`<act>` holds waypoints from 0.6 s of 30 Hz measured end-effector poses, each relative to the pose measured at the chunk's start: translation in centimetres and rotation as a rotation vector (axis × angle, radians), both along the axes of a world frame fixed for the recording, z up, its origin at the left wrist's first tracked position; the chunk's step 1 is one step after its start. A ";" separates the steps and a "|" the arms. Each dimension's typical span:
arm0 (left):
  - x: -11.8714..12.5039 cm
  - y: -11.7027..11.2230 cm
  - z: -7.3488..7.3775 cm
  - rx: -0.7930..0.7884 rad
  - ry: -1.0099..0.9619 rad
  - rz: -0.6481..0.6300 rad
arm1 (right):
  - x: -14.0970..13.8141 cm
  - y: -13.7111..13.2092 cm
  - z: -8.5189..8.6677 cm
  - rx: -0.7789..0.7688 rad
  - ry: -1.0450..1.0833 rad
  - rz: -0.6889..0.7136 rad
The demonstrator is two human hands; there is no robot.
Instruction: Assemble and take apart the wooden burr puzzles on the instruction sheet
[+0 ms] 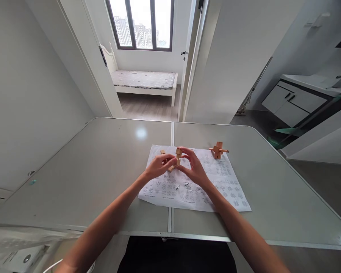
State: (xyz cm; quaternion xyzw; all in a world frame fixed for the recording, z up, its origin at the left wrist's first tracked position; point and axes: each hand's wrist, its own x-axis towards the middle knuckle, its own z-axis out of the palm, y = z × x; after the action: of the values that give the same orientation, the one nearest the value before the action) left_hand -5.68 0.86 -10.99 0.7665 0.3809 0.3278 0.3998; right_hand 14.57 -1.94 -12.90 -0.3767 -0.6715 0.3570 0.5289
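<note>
My left hand (157, 167) and my right hand (195, 171) meet over a printed paper sheet (233, 197). Between my right thumb and fingers stands an upright notched wooden puzzle block (178, 152). The left thumb and fingers close on its lower side. Another light wooden block (170, 169) shows beneath the left fingertips; whether it is joined to the upright one I cannot tell. Just beyond the left fingers, the end of a wooden piece (162, 151) shows. An interlocked wooden cross-shaped puzzle (218, 150) rests at the sheet's far right corner.
The sheet lies across the metal seam (169, 220) of a grey table (102, 163). Two small silvery bits (177, 187) lie on the paper near me. Beyond the table's far edge, a doorway opens toward a bed (144, 79); a sink cabinet (295, 98) stands far right.
</note>
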 end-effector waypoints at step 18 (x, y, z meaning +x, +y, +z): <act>0.0 1.1 -0.7 -0.313 -0.374 0.149 | 0.4 1.2 -3.5 0.163 -0.516 -0.027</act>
State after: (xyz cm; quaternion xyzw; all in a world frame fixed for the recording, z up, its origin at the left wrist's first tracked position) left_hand -5.72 1.98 -11.66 0.5913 0.4019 0.4294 0.5518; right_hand 14.95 -0.79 -16.39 -0.4205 -0.8053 0.1870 0.3737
